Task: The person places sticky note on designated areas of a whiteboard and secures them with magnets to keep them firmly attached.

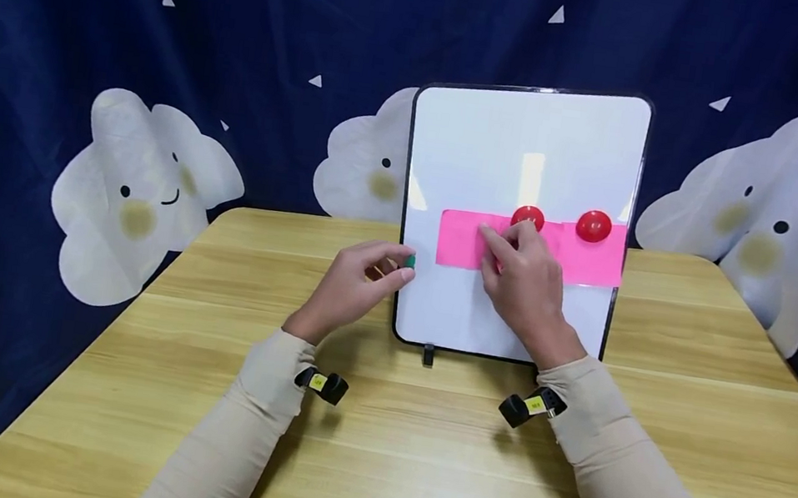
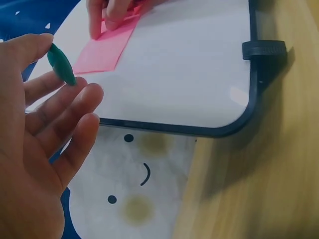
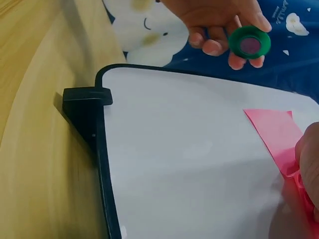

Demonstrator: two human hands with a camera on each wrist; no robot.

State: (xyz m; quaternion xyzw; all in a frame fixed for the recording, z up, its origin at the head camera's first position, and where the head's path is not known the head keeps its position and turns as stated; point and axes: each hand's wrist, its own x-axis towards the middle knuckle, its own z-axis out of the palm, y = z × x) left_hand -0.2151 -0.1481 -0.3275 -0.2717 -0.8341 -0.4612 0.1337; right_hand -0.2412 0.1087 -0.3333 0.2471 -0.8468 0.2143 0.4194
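Note:
My left hand (image 1: 364, 282) pinches a green round magnet (image 2: 61, 64) between thumb and fingers, just off the left edge of the whiteboard (image 1: 526, 144). The magnet's underside, with a dark disc in its middle, shows in the right wrist view. Fingertips of my right hand (image 1: 526, 283) press on the pink sticky notes (image 1: 456, 240), which lie in a row across the board's lower half. A red magnet (image 1: 528, 215) sits on the row just above the right hand, which partly hides it. Another red magnet (image 1: 594, 226) is at the row's right end.
The whiteboard stands upright on small black feet (image 1: 428, 355) on a wooden table (image 1: 408, 469). Behind it hangs a dark blue curtain (image 1: 277, 23) with white clouds. Each wrist wears a black camera (image 1: 324, 385).

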